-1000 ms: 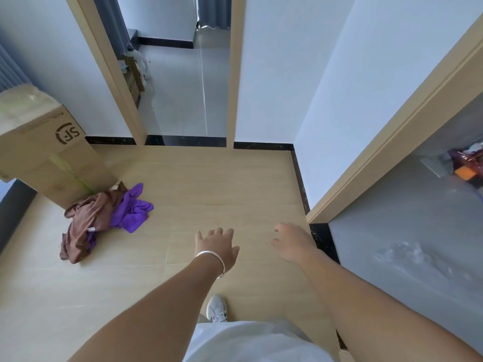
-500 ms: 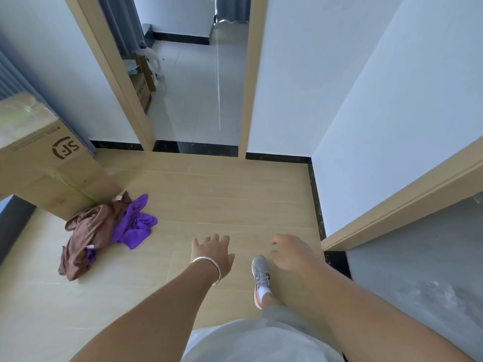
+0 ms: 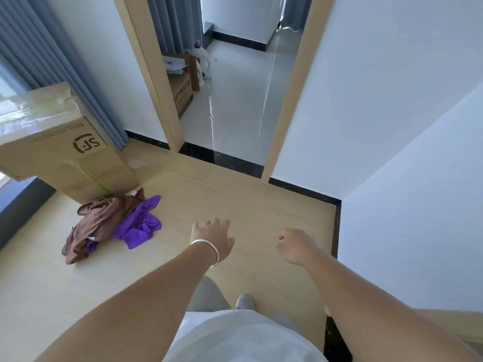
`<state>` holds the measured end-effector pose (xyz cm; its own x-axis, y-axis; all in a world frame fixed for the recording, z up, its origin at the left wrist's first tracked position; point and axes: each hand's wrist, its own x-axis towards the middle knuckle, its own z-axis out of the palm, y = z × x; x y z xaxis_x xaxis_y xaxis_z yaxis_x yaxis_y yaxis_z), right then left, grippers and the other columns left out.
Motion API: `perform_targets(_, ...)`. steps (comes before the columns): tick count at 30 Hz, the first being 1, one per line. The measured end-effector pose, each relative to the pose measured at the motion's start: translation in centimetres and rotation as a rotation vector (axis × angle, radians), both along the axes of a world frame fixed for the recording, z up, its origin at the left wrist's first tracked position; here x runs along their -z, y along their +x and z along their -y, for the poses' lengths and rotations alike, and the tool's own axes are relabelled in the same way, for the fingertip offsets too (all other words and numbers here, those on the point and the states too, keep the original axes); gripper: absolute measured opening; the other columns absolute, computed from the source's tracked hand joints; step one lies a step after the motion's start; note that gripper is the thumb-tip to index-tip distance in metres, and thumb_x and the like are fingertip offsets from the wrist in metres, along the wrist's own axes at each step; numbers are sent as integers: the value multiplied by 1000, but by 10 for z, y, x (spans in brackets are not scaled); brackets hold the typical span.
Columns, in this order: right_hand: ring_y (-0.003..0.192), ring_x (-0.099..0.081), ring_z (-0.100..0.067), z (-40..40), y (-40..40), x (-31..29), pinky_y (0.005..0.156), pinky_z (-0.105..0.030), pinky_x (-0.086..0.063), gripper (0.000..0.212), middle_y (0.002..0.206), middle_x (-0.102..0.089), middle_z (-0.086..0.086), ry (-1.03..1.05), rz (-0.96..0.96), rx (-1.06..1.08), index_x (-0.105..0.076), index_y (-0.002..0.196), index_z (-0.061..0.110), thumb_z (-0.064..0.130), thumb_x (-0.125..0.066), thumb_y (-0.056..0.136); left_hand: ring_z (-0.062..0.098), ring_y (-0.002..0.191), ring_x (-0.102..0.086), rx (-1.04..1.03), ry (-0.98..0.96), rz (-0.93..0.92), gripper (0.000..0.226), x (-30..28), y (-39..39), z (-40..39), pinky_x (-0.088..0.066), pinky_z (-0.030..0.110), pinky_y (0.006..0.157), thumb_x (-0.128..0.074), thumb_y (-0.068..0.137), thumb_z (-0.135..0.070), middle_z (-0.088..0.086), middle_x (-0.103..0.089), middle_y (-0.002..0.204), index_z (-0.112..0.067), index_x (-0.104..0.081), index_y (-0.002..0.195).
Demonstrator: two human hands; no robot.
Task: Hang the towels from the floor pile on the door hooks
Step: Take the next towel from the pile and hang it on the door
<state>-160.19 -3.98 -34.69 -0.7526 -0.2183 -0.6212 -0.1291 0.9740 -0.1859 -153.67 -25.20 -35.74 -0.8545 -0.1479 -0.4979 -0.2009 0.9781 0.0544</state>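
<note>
A pale wood-grain plank floor (image 3: 235, 205) meets glossy grey tile at the doorway (image 3: 235, 82). A tall taped cardboard box (image 3: 60, 147) marked SF stands at the left by pleated blue-grey curtains (image 3: 86, 74). Against its base lies the crumpled towel pile: a brown towel (image 3: 96, 226) stretched toward the near left, with a purple towel (image 3: 138, 223) beside and partly beneath it. The left hand (image 3: 211, 236), wearing a silver bangle (image 3: 207, 248), has its fingers spread and holds nothing; the right hand (image 3: 296, 245) hangs loosely curled, also holding nothing, both well apart from the towels.

Head camera, looking steeply down.
You see from standing height: the floor (image 3: 235, 205) ahead, a doorway (image 3: 235, 100) beyond.
</note>
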Motion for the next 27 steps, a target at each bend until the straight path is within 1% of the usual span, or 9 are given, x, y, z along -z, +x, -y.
perform_targets(4, 123, -51, -22, 26, -47, 2, 91, -27, -41, 39, 136, -53, -1, 11, 35, -80, -55, 130, 25, 28, -48, 92, 24, 126, -46, -87, 8, 14, 51, 1, -32, 24, -30, 46, 108, -35, 97, -49, 0, -46, 139, -25, -34, 142)
perform_targets(9, 122, -51, -23, 82, -107, 8, 95, -30, -42, 40, 138, -51, -2, 15, 69, -183, -53, 132, 25, 26, -47, 93, 23, 128, -45, -210, 36, 67, 51, 19, -70, 74, -27, 49, 110, -36, 97, -49, 0, -45, 141, -27, -34, 143)
perform_targets(14, 120, -52, -23, 160, -175, 7, 96, -32, -44, 38, 135, -54, 0, 60, 80, -316, -53, 130, 26, 23, -45, 94, 23, 128, -45, -335, 91, 90, 51, 35, -113, 137, -25, 49, 109, -36, 97, -48, 1, -45, 140, -26, -34, 143)
perform_targets(18, 118, -53, -23, 235, -224, 5, 94, -31, -45, 40, 134, -55, 1, 41, 80, -412, -52, 133, 25, 26, -44, 94, 24, 128, -45, -450, 124, 84, 50, 46, -140, 189, -25, 49, 109, -36, 97, -49, 0, -46, 140, -27, -35, 142)
perform_targets(21, 118, -54, -22, 291, -246, 5, 90, -30, -44, 40, 134, -55, 2, 31, 83, -494, -52, 132, 27, 27, -43, 93, 26, 127, -46, -530, 128, 90, 50, 51, -148, 226, -26, 49, 109, -37, 97, -49, 1, -46, 139, -26, -37, 141)
perform_targets(25, 117, -54, -22, 352, -257, 11, 94, -32, -45, 38, 133, -56, 2, 29, 116, -617, -53, 130, 27, 28, -44, 93, 26, 126, -48, -647, 110, 107, 50, 58, -144, 268, -29, 48, 108, -37, 97, -50, 2, -46, 139, -26, -38, 140)
perform_targets(27, 119, -53, -23, 380, -258, 15, 95, -32, -44, 38, 134, -55, 1, 38, 131, -695, -53, 131, 27, 28, -45, 93, 26, 124, -49, -713, 104, 113, 50, 63, -137, 283, -31, 46, 105, -38, 96, -51, 2, -47, 138, -26, -39, 138)
